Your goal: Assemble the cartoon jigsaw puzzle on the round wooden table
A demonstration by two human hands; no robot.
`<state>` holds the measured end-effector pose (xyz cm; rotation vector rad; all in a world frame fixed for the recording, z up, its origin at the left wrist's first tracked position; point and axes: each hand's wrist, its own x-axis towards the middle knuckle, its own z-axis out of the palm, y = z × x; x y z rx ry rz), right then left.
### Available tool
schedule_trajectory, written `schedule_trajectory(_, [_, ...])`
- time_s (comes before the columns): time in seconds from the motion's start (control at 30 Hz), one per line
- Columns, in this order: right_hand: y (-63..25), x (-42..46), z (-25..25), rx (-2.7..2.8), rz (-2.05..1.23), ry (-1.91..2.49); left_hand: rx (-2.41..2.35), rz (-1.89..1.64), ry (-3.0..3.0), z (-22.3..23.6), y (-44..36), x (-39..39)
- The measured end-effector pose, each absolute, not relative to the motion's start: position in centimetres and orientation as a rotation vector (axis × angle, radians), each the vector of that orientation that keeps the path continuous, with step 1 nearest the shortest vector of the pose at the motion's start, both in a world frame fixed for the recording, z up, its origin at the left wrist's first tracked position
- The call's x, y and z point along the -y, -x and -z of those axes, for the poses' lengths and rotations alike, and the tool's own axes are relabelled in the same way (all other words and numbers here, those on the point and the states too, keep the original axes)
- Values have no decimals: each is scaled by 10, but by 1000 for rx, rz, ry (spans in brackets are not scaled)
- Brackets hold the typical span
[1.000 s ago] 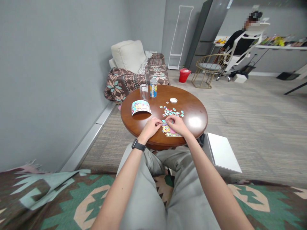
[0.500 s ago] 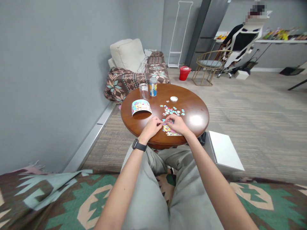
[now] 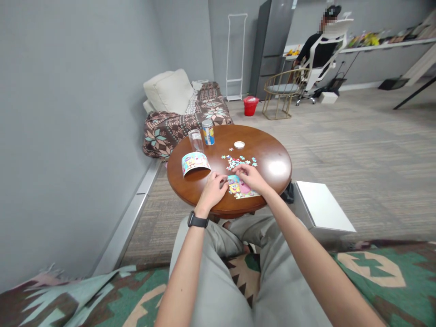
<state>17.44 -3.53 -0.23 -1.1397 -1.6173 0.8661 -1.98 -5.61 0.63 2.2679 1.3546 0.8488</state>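
A partly assembled colourful jigsaw puzzle (image 3: 242, 190) lies near the front edge of a round wooden table (image 3: 272, 156). My left hand (image 3: 211, 191) rests on the table with bent fingers pressed against the puzzle's left edge. My right hand (image 3: 252, 177) is over the puzzle's top edge, fingertips pinched together; what they pinch is too small to see. Several loose puzzle pieces (image 3: 238, 160) are scattered just beyond the hands. A black watch (image 3: 197, 221) is on my left wrist.
On the table stand a curved picture card (image 3: 194, 162), a clear glass (image 3: 195, 139), a printed can (image 3: 208, 132) and a small white lid (image 3: 239, 145). A white box (image 3: 323, 211) sits right of the table. Beyond are a patterned sofa (image 3: 177, 122), red bucket (image 3: 250, 105), gold chair (image 3: 281, 93) and a seated person (image 3: 316, 45).
The view has swung a little leftward. My left hand has drawn apart from the right and settled lower, at the puzzle's left edge. My right hand stays at the top edge.
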Motion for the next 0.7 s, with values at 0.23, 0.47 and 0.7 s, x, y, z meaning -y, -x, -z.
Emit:
schedule_trajectory(0.23, [-180,31,2,1284,-1054,1016,-1357,-664,-2431,-12,18,60])
schedule_trajectory(0.47, [-170,24,-8,1195,-1156,993,-1143,-513,-2611,-15,14,66])
schedule_trajectory(0.7, [-202,30,-13,1290,-1014,1048,-1129,-463,-2670,-14,13,65])
